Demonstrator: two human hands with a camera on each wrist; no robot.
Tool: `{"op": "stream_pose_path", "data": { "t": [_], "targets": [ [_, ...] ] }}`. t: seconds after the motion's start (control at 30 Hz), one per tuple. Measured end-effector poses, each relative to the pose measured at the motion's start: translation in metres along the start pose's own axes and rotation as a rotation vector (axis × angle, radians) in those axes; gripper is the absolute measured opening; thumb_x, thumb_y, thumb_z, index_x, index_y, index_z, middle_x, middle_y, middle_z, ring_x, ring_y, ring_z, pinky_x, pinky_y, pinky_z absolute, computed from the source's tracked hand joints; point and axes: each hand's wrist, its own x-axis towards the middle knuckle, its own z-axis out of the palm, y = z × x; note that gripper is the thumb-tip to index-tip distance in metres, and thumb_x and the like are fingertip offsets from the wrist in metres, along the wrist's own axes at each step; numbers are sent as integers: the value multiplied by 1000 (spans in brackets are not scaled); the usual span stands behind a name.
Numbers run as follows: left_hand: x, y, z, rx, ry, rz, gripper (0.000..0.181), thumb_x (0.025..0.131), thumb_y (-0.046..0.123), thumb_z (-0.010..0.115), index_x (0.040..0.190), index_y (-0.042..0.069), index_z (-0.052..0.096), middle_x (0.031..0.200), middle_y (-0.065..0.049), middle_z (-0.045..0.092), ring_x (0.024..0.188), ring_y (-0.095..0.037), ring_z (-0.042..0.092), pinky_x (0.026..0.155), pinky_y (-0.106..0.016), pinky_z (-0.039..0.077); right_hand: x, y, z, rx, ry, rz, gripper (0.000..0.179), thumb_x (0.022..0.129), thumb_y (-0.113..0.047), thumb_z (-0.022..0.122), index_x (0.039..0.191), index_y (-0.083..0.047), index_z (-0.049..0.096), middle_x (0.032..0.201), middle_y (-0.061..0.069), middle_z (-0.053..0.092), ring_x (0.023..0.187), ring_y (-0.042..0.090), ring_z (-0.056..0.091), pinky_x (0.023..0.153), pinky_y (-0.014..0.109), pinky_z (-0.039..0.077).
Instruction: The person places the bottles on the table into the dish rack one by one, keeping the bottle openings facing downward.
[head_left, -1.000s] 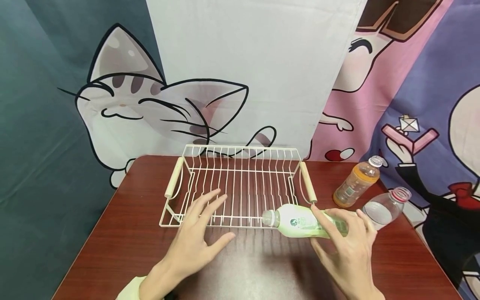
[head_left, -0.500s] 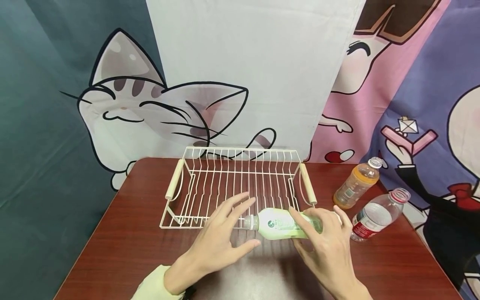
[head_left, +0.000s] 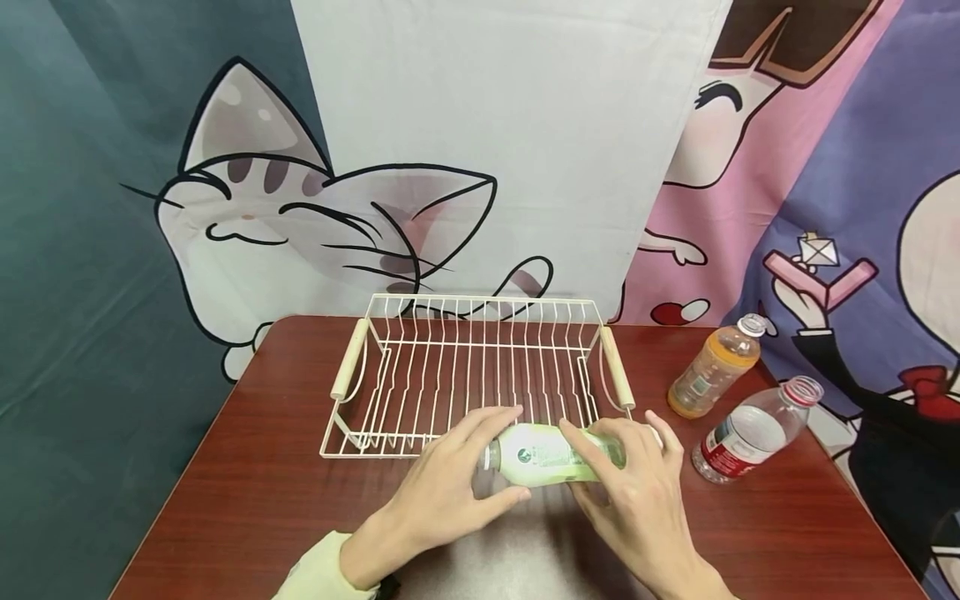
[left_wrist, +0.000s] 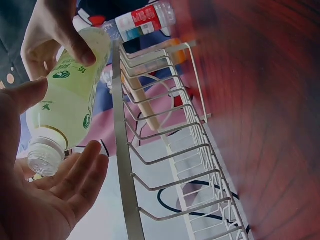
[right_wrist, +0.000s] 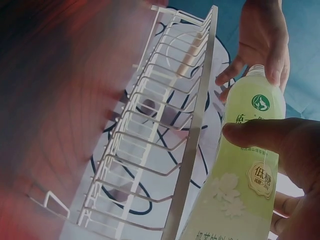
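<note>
In the head view a green-labelled plastic drink bottle [head_left: 536, 455] lies sideways above the table, in front of the wire rack. My right hand [head_left: 637, 492] grips it near its base, thumb and fingers on opposite sides. My left hand [head_left: 450, 483] is at the neck end, fingers and thumb spread around the neck. The left wrist view shows the capless clear neck [left_wrist: 46, 156] between that thumb and fingers, with no grip closed on it. The label [right_wrist: 247, 150] faces the right wrist camera.
A white wire dish rack [head_left: 480, 343] with wooden handles stands on the brown table [head_left: 247, 500]. To the right are an orange-tinted bottle [head_left: 716, 367] and a clear bottle [head_left: 753, 429] with a red label. A cartoon-printed cloth [head_left: 510, 100] hangs behind.
The bottle and my right hand have moved left, away from the clear bottle. My left hand has moved right, so its fingers now surround the bottle's neck.
</note>
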Motion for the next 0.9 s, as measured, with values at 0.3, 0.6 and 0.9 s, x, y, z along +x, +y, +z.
{"op": "stream_pose_path", "data": {
  "t": [0.3,0.6,0.9],
  "targets": [
    [-5,1,1,-33,-12,13,78,88,35,93,155,12,61,143,-1,70,126,-16,70,103,-40,61,-2,-3,2,15,-3,-4,64,75,-21,79,138,-15,78,117,18,69,109,40,62,131,50,13],
    [-8,-1,1,-105,78,77,78,82,23,98,150,6,63,141,-7,71,128,-22,70,109,-40,58,2,-8,2,-6,63,-37,42,98,-29,68,135,-13,79,119,19,70,116,46,60,129,49,18],
    [-12,-7,-3,-98,171,33,79,78,18,99,148,6,64,139,-8,72,124,-24,72,106,-42,60,20,-21,1,24,344,-35,53,106,-55,71,117,-4,80,122,31,69,126,50,56,122,43,28]
  ]
}}
